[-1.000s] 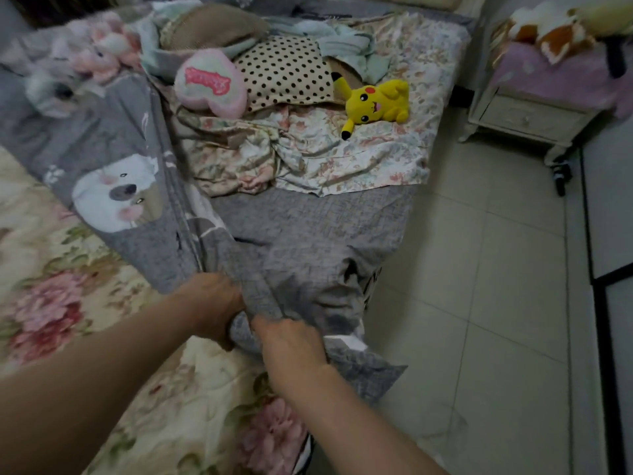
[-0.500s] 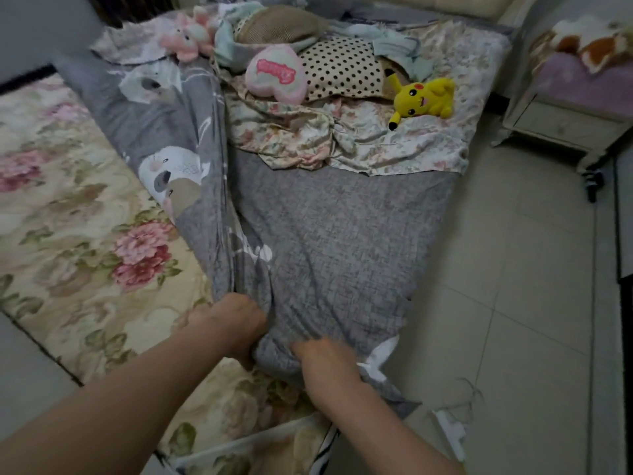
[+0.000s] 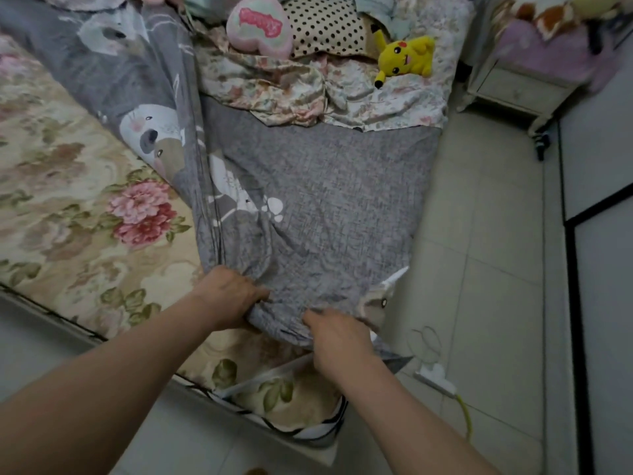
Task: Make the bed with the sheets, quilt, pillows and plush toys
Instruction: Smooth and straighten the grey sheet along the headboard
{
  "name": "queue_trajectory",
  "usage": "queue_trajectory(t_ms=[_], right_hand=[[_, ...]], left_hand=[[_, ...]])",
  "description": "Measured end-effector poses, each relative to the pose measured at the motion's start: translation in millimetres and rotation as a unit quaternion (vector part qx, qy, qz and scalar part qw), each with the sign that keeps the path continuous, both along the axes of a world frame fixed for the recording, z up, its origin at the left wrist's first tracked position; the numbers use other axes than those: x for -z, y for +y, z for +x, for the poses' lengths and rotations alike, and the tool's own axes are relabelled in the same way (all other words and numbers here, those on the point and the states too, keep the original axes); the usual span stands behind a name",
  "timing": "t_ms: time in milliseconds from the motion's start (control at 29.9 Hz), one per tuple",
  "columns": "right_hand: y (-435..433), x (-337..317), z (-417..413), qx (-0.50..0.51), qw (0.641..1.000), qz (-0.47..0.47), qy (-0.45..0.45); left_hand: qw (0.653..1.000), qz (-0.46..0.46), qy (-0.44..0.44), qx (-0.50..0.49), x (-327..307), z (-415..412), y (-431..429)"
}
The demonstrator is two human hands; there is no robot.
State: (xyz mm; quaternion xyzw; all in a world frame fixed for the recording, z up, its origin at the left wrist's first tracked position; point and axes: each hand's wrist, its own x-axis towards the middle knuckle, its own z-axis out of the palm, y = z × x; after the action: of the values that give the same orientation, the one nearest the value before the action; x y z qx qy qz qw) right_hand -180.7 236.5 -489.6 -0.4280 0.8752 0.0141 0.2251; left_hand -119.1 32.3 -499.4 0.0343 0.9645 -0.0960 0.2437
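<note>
Two hands are entered at the near right corner of the mattress (image 3: 85, 217), left hand (image 3: 229, 296) and right hand (image 3: 337, 337) both curled on the bunched hem of the grey sheet (image 3: 325, 200), whose long axis is laid away from them toward the head edge, the right hand nearer the corner.

The fingertips of the left hand (image 3: 227, 296) are being covered by a fold of the grey sheet (image 3: 325, 200). Beyond the grey sheet, the polka-dot pillow (image 3: 325, 25) is being cut off by the top edge and partly overlapped by the heart cushion (image 3: 260, 25).
</note>
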Motion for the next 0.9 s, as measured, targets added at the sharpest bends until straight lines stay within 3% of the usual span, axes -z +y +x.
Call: queue_trajectory(t_ms=[100, 201, 335, 435, 536, 602, 736, 803, 904], right_hand=[[8.5, -12.8, 21.0, -0.011, 1.000, 0.024, 0.008], [26.7, -14.0, 55.0, -0.012, 0.997, -0.029, 0.063], [49.3, 14.4, 81.7, 0.051, 0.997, -0.031, 0.056], [65.2, 53.7, 89.0, 0.058, 0.998, 0.025, -0.006], [89.8, 101.5, 96.0, 0.026, 0.986, 0.119, -0.115], [92.9, 106.0, 99.9, 0.034, 0.987, 0.095, -0.123], [81.7, 115.4, 99.8, 0.064, 0.995, 0.046, -0.052], [85.2, 128.3, 98.6, 0.064, 0.995, 0.028, -0.074], [79.9, 131.8, 87.9, 0.034, 0.973, 0.142, -0.176]], left_hand=[[0.998, 0.050, 0.034, -0.016, -2.9, 35.7, 11.9], [0.988, 0.105, 0.107, -0.031, 5.5, 78.8, 33.0], [0.975, 0.125, 0.163, -0.084, 28.2, 102.3, 49.8], [0.984, 0.116, 0.092, -0.095, 56.6, 104.8, 62.6], [0.995, 0.041, -0.055, -0.066, 87.1, 110.7, 80.4], [0.994, 0.047, -0.051, -0.083, 88.6, 104.9, 87.5], [0.996, 0.083, -0.039, 0.012, 89.9, 80.5, 84.8], [0.995, 0.077, -0.047, 0.046, 99.6, 79.1, 82.8], [0.983, 0.056, -0.173, 0.005, 105.4, 83.0, 84.8]])
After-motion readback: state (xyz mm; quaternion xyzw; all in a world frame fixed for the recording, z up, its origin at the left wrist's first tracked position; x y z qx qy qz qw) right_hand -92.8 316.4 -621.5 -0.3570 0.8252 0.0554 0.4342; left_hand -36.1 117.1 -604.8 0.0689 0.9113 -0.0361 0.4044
